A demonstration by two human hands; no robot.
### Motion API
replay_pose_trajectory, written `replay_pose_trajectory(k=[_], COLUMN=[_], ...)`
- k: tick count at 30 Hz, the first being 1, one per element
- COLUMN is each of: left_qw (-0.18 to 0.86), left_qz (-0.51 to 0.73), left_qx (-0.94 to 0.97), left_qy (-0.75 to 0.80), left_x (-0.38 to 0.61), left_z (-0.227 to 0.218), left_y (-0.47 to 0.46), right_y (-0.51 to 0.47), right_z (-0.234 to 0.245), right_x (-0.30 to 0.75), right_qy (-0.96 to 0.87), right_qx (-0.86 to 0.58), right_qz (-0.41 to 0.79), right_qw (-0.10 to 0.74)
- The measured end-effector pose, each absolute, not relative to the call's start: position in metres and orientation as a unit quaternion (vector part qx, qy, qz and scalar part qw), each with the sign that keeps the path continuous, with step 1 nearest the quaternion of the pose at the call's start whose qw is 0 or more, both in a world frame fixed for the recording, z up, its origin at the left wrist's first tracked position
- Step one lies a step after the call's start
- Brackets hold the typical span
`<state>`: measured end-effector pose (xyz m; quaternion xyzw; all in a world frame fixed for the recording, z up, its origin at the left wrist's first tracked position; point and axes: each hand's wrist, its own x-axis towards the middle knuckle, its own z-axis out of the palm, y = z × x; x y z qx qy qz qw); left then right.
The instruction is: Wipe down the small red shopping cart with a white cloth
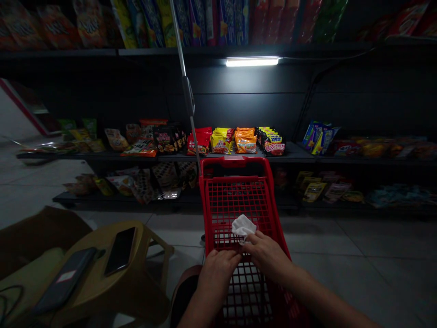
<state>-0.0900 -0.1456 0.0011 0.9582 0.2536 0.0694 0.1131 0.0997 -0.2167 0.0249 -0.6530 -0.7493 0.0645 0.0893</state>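
Observation:
A red plastic shopping basket (235, 191) stands tipped in front of me, its mesh wall facing up. My right hand (264, 253) is closed on a crumpled white cloth (243, 226) and presses it against the mesh. Beside it, my left hand (216, 269) grips the basket's near edge with the fingers curled over it. The two hands almost touch.
A yellowish plastic stool (136, 282) at lower left carries two dark phones (120, 250). Dark shelves (293, 152) hold rows of snack packets (235, 140) under a lit tube lamp (251, 61). A metal pole (187, 91) leans by the basket. Pale floor tiles spread to the right.

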Motion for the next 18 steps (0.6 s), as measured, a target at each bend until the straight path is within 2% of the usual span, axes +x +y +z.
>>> replay_pose_trajectory(k=[8,14,18], left_qw=[0.099,0.129,0.079], left_qz=[0.073,0.158,0.256], left_qx=[0.962,0.953,0.928], left_qy=[0.243,0.225,0.260], left_x=[-0.089,-0.097,-0.100], left_z=[-0.004,-0.030,-0.025], left_y=[-0.146,-0.135,-0.136], right_y=[-0.200,-0.167,-0.128], right_z=[0.033,0.017,0.000], right_x=[0.117,0.137,0.158], right_qy=[-0.768,-0.778,-0.768], right_qx=[-0.623,-0.623,-0.637], right_qz=[0.104,0.079,0.060], right_qw=[0.105,0.021,-0.013])
